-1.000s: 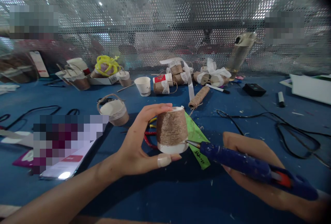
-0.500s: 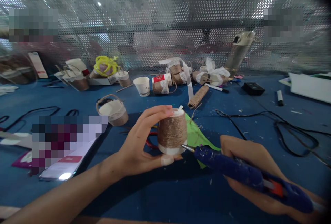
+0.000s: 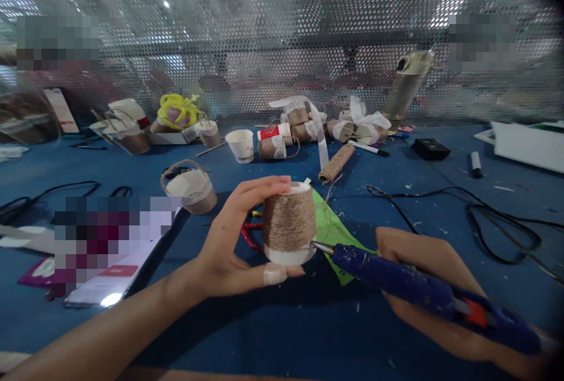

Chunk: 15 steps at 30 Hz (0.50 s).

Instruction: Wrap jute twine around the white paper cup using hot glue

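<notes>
Clock centred on the cup; all places read from it.

Item: twine-wrapped cup (image 3: 288,219), mouth downward, held above the blue table (image 3: 247,340); a bare white band shows beneath the lowest coils.
Item: my left hand (image 3: 231,243), 9 o'clock. Spread only to cup height: fingers over the narrow base, thumb beneath the rim, presumably to leave the facing wall and right side unobstructed.
Item: my right hand (image 3: 432,269), between 3 and 4. Closed around a blue glue gun (image 3: 392,278); trigger pressure, cannot tell. Its metal nozzle (image 3: 324,247) angles in at 4 o'clock, where coils meet band, likely for precise placement.
Item: green sheet (image 3: 331,225), 3 o'clock, lying behind the nozzle.
Item: twine roll (image 3: 337,164), 1 o'clock, probably parked within reach.
Item: red handles (image 3: 252,235), 8 o'clock, partly hidden behind my grip.
Item: handled basket (image 3: 191,193), 10 o'clock, upright, well clear of the nozzle.
</notes>
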Motion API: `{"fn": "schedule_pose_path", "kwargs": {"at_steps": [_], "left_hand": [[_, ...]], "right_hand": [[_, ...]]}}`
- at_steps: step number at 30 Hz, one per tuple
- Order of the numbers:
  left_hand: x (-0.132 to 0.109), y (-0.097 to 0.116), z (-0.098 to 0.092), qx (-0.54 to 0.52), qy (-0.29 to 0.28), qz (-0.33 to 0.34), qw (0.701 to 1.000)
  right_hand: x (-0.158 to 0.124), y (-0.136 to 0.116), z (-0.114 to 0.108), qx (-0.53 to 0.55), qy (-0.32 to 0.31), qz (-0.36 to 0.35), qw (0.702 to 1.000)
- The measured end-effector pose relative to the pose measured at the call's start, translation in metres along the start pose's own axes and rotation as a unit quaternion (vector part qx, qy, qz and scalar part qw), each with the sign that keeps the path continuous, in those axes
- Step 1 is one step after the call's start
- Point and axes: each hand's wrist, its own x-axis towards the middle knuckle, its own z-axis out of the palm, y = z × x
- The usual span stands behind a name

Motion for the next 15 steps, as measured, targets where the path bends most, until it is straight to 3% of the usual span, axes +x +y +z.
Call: {"fn": "schedule_pose_path", "kwargs": {"at_steps": [10, 15], "left_hand": [[0.0046, -0.0025, -0.0002, -0.085, 0.007, 0.039, 0.996], [0.0048, -0.0021, 0.0004, -0.094, 0.005, 0.021, 0.995]], "right_hand": [[0.0037, -0.005, -0.0065, 0.029, -0.025, 0.025, 0.999], [0.0063, -0.0033, -0.0047, 0.047, -0.025, 0.028, 0.998]]}}
